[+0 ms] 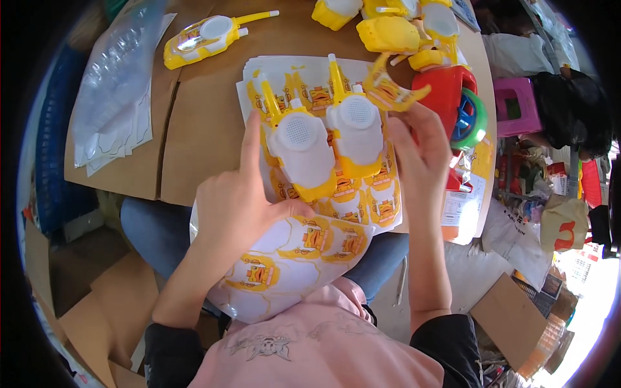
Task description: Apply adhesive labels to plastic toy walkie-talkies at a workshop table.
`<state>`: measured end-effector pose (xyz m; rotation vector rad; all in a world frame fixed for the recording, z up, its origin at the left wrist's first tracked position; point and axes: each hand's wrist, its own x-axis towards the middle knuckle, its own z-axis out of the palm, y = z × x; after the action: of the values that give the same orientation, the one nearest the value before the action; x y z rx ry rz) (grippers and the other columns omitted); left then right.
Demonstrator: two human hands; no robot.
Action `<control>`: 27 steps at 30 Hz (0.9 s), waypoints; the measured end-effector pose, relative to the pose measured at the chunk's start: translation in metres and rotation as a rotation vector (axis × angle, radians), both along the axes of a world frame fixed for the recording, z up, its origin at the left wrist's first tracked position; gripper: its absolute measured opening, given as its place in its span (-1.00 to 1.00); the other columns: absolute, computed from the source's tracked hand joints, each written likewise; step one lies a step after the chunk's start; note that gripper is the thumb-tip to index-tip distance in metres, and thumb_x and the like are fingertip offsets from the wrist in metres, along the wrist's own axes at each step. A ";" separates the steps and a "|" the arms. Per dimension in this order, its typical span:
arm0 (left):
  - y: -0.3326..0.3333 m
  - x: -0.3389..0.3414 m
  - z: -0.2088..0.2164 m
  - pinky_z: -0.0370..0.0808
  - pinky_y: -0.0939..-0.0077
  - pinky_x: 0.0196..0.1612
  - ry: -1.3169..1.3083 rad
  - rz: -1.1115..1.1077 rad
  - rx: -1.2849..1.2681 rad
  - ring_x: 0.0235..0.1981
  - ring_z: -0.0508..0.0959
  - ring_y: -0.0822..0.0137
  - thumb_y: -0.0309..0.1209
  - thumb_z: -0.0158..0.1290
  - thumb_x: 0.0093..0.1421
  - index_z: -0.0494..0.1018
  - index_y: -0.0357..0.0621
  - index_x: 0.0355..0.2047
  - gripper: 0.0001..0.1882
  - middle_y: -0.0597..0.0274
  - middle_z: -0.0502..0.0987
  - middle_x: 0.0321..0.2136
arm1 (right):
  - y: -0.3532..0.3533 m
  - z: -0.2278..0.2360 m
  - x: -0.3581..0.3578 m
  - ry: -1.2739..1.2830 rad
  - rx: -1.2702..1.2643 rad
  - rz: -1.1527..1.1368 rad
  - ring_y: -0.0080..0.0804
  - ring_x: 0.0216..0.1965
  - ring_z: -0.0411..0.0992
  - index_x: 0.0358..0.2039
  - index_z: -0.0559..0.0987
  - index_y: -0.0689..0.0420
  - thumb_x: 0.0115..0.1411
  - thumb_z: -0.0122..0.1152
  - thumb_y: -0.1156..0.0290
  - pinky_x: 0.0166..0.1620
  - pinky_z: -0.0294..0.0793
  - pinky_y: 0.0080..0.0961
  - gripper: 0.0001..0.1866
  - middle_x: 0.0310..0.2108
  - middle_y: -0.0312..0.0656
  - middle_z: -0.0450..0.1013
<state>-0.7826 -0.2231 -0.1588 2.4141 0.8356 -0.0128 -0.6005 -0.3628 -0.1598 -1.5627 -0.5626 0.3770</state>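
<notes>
A: What are the hands doing, centre of the frame?

B: The left hand (240, 205) has its forefinger stretched up, tip pressing the left edge of a white-and-yellow toy walkie-talkie (299, 150). Its thumb lies across a curled sticker sheet (284, 262) at lower centre.

A: And the other one?

B: The right hand (420, 150) pinches a peeled yellow sticker (389, 90) between its fingertips, just right of a second walkie-talkie (354, 128). Whether the sticker touches that toy, I cannot tell.

A: Where do the two toys lie?

B: Side by side on a flat sheet of stickers (381, 207), on the cardboard table top (200, 116).

A: Anything around them?

B: A third walkie-talkie (206, 37) at upper left, a heap of yellow toys (388, 26) at top centre, a red toy with a green wheel (456, 103) to the right, clear plastic bags (113, 84) far left.
</notes>
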 end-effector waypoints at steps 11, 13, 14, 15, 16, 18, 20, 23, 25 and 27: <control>0.018 -0.014 0.000 0.43 0.48 -0.52 -0.064 -0.139 -0.216 -0.70 0.49 0.33 -0.33 0.40 -0.28 -0.13 -0.10 0.32 0.21 0.21 0.48 -0.71 | -0.001 -0.021 -0.024 -0.114 -0.015 -0.011 -0.56 -0.11 0.35 -0.12 0.41 0.33 0.06 0.25 0.64 -0.13 0.39 -0.66 -0.65 -0.19 -0.25 0.41; 0.016 -0.017 0.001 0.41 0.50 -0.53 -0.046 -0.139 -0.261 -0.72 0.46 0.34 -0.35 0.40 -0.27 -0.16 -0.09 0.33 0.23 0.23 0.47 -0.72 | -0.007 -0.013 -0.026 -0.239 0.031 -0.088 -0.63 -0.17 0.35 -0.17 0.42 0.35 0.06 0.28 0.60 -0.20 0.34 -0.73 -0.68 -0.25 -0.25 0.42; 0.014 -0.019 0.001 0.38 0.52 -0.55 -0.103 -0.106 -0.267 -0.73 0.43 0.35 -0.39 0.37 -0.22 -0.04 -0.12 0.28 0.09 0.24 0.44 -0.74 | -0.009 -0.004 -0.028 -0.171 0.084 -0.084 -0.64 -0.28 0.40 -0.24 0.44 0.34 0.09 0.26 0.61 -0.25 0.36 -0.75 -0.76 -0.35 -0.25 0.45; 0.012 -0.021 0.002 0.35 0.55 -0.57 -0.161 -0.072 -0.273 -0.75 0.39 0.36 -0.43 0.34 -0.17 0.08 -0.16 0.23 -0.05 0.25 0.42 -0.75 | -0.010 0.007 -0.032 -0.057 0.082 -0.022 -0.64 -0.33 0.41 -0.27 0.46 0.33 0.09 0.25 0.62 -0.28 0.38 -0.76 -0.80 -0.38 -0.26 0.46; 0.010 -0.026 0.002 0.35 0.55 -0.57 -0.157 -0.070 -0.276 -0.75 0.39 0.36 -0.43 0.34 -0.17 0.08 -0.16 0.23 -0.05 0.25 0.42 -0.75 | -0.011 0.015 -0.035 0.058 0.080 0.038 -0.64 -0.38 0.43 -0.31 0.47 0.33 0.10 0.25 0.63 -0.32 0.39 -0.77 -0.85 -0.41 -0.27 0.47; 0.009 -0.037 0.004 0.34 0.46 -0.62 -0.251 -0.026 -0.440 -0.73 0.47 0.27 -0.36 0.24 -0.05 0.39 -0.10 -0.13 -0.55 0.25 0.41 -0.76 | -0.007 0.021 -0.040 0.208 -0.030 0.172 -0.66 -0.38 0.45 -0.34 0.52 0.34 0.09 0.27 0.61 -0.36 0.41 -0.78 -0.88 -0.43 -0.28 0.48; 0.008 -0.042 0.011 0.30 0.53 -0.65 -0.318 -0.192 -0.304 -0.76 0.44 0.33 -0.54 0.13 -0.04 0.41 -0.09 -0.51 -0.89 0.25 0.39 -0.77 | -0.005 0.021 -0.039 0.280 -0.179 0.291 -0.68 -0.38 0.44 -0.35 0.54 0.32 0.10 0.28 0.57 -0.34 0.42 -0.77 -0.87 -0.42 -0.28 0.50; 0.008 -0.045 0.009 0.19 0.60 -0.67 -0.380 -0.250 -0.357 -0.81 0.34 0.48 -0.57 0.14 -0.02 0.44 -0.11 -0.50 -0.90 0.29 0.35 -0.81 | -0.004 0.020 -0.039 0.466 -0.118 0.424 -0.71 -0.38 0.42 -0.34 0.55 0.29 0.10 0.29 0.55 -0.32 0.41 -0.78 -0.87 -0.39 -0.31 0.51; 0.012 -0.042 0.016 0.09 0.66 -0.68 -0.311 -0.024 -0.863 -0.80 0.23 0.65 -0.49 0.19 0.03 0.48 -0.19 -0.43 -0.89 0.40 0.33 -0.83 | -0.005 0.021 -0.046 0.502 0.054 0.471 -0.73 -0.38 0.40 -0.34 0.55 0.27 0.08 0.31 0.54 -0.32 0.40 -0.79 -0.86 -0.40 -0.33 0.50; 0.011 -0.042 0.018 0.01 0.70 -0.67 -0.417 0.006 -1.012 -0.75 0.17 0.73 -0.44 0.21 0.07 0.50 -0.27 -0.40 -0.84 0.47 0.32 -0.83 | -0.006 0.018 -0.051 0.465 0.056 0.497 -0.74 -0.38 0.39 -0.34 0.55 0.27 0.08 0.31 0.54 -0.33 0.38 -0.80 -0.86 -0.40 -0.34 0.49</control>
<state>-0.8241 -0.2124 -0.1406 1.3870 0.4609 0.0559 -0.6512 -0.3684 -0.1414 -1.2100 -0.5821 1.0604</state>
